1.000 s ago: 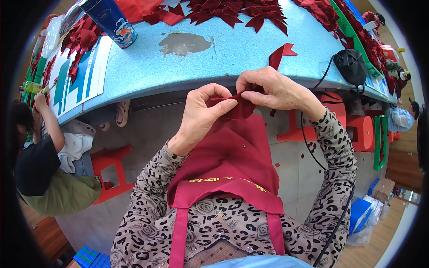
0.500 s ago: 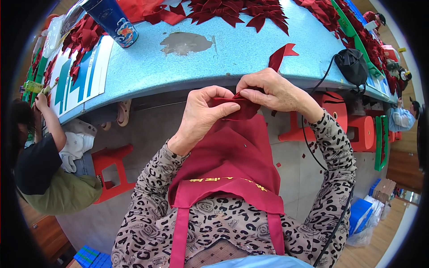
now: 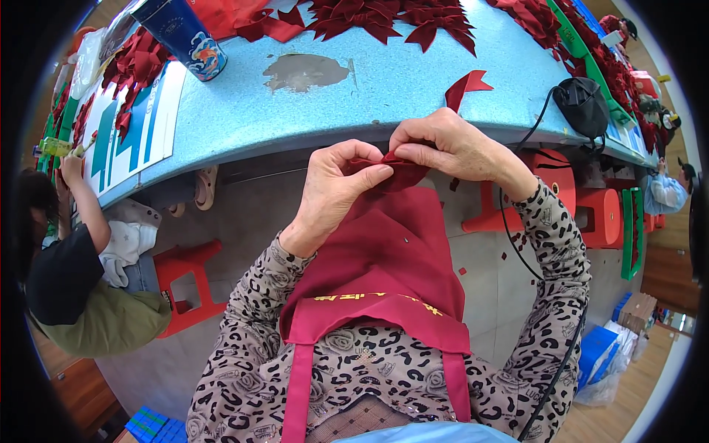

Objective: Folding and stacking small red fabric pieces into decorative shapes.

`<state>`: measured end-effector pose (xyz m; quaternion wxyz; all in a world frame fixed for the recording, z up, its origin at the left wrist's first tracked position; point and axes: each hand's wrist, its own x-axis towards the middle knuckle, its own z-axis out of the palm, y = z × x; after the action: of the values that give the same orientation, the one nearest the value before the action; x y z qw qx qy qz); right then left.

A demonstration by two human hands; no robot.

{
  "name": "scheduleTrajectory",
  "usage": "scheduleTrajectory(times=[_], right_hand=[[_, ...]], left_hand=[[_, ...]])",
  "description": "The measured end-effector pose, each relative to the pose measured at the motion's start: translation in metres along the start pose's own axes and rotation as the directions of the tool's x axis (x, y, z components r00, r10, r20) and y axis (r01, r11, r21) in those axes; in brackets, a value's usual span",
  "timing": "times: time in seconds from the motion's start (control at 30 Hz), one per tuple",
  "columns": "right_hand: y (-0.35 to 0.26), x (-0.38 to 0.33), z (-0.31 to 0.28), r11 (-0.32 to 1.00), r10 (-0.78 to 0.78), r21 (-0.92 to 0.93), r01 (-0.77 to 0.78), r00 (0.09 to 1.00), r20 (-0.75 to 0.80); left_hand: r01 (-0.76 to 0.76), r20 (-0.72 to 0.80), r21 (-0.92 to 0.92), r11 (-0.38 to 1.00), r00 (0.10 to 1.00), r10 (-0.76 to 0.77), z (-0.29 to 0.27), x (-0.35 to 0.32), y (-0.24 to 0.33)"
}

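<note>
Just in front of the table edge, a dark red velvet ribbon piece (image 3: 408, 176) is pinched in both my hands. My left hand (image 3: 330, 184) grips its left side between thumb and fingers. Thumb and index finger of my right hand (image 3: 452, 153) close on its upper right part, and the fingertips of both hands nearly meet over a fold. Much of the ribbon is hidden behind the fingers. Beyond my right hand, a loose red ribbon strip (image 3: 464, 88) with a notched end lies on the blue table (image 3: 295, 118).
Heaps of red bows (image 3: 384, 21) cover the table's far side. A blue cup (image 3: 181, 37) stands at the left; a black pouch (image 3: 581, 103) with a cord lies at the right. Red stools (image 3: 188, 284) flank me. A person (image 3: 81, 280) works at my left.
Both hands stay at almost the same spot, shifting slightly. Less of the ribbon's lower part shows below the fingers now.
</note>
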<state>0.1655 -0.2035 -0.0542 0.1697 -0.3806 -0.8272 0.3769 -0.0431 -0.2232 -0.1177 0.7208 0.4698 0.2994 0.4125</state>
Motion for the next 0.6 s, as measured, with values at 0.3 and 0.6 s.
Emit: scheduleTrajectory(times=[0.3,0.6], right_hand=[[0.005,-0.0026,-0.0038,0.998,-0.044,0.033,0.044,0.999,-0.018],[0.0033,-0.0024,-0.003,0.995,-0.057,0.081,0.061,0.997,-0.054]], left_hand=[[0.042,0.003,-0.006,0.999,0.999,-0.042,0.0019,0.0004,0.0008],[-0.051,0.02,-0.051,0.997,0.998,0.052,0.0037,0.0026,-0.001]])
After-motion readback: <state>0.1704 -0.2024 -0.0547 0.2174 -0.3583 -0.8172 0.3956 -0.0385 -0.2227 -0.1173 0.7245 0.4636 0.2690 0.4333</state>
